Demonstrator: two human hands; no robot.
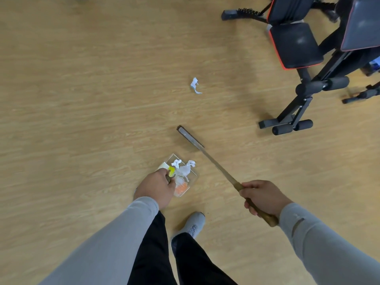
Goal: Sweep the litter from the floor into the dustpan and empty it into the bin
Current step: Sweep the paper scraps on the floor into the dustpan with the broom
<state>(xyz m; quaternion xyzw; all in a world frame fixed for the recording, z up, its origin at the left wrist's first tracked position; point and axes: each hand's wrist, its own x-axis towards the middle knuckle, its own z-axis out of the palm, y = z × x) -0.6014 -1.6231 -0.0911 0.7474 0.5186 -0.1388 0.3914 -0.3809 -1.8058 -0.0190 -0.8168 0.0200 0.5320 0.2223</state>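
My left hand (157, 187) grips the handle of a clear dustpan (194, 176) held low over the wooden floor. Inside it lie crumpled white paper (184, 168), a yellow scrap (171, 170) and something orange (181, 189). My right hand (262, 197) is closed around the wooden handle of a broom (218, 167). Its dark narrow head (190, 138) rests on the floor just beyond the dustpan. One crumpled white-and-blue paper scrap (195, 85) lies alone on the floor further ahead, well apart from the broom head.
A black weight bench with red trim (296, 46) and its padded leg rollers (292, 126) stand at the right, with a second padded seat (362, 25) behind. My grey shoe (194, 224) is planted just behind the dustpan. Bare wood floor (82, 79) spreads to the left.
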